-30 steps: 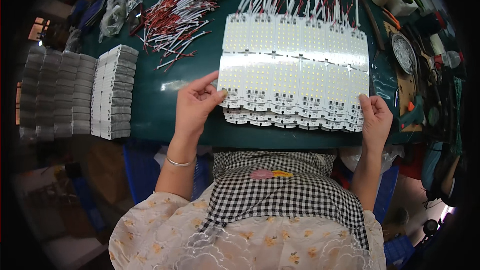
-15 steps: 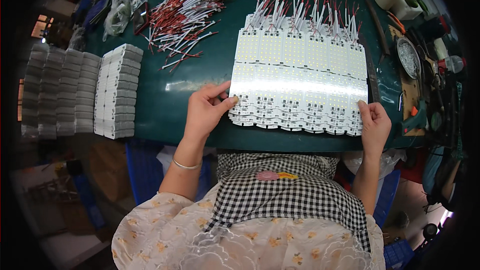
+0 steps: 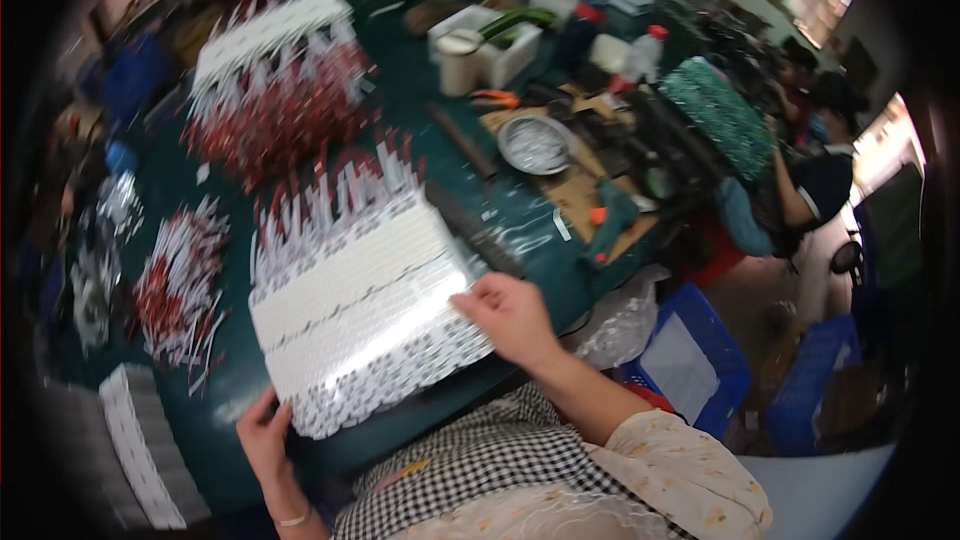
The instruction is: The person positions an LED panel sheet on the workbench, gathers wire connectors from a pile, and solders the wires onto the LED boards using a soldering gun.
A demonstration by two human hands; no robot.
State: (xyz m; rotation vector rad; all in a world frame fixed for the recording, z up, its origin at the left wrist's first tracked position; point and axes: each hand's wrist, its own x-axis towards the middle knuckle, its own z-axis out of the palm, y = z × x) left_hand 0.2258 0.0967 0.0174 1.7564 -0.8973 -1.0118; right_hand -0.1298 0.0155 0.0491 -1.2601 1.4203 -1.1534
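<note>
A stack of white LED circuit board panels (image 3: pixel 350 305) lies on the green table, slightly blurred. White and red wires (image 3: pixel 320 210) stick up along its far edge. My left hand (image 3: pixel 265 445) is closed on the stack's near left corner, with thumb and fingers around the edge. At the right edge my right hand (image 3: pixel 508 315) pinches the panels between thumb and fingers. Which layers each hand grips cannot be made out.
Left of the stack lies a pile of loose red and white wires (image 3: pixel 180 285). Behind is another wired panel stack (image 3: pixel 270 40). A metal bowl (image 3: pixel 537 145), a dark bar (image 3: pixel 462 140) and a green tool (image 3: pixel 612 225) are to the right. Another person's arm (image 3: pixel 795 195) shows at far right.
The view has swung to the right and tilted, so more of the room shows. Both hands stay at the panel stack's sides; the right hand sits farther up its edge.
</note>
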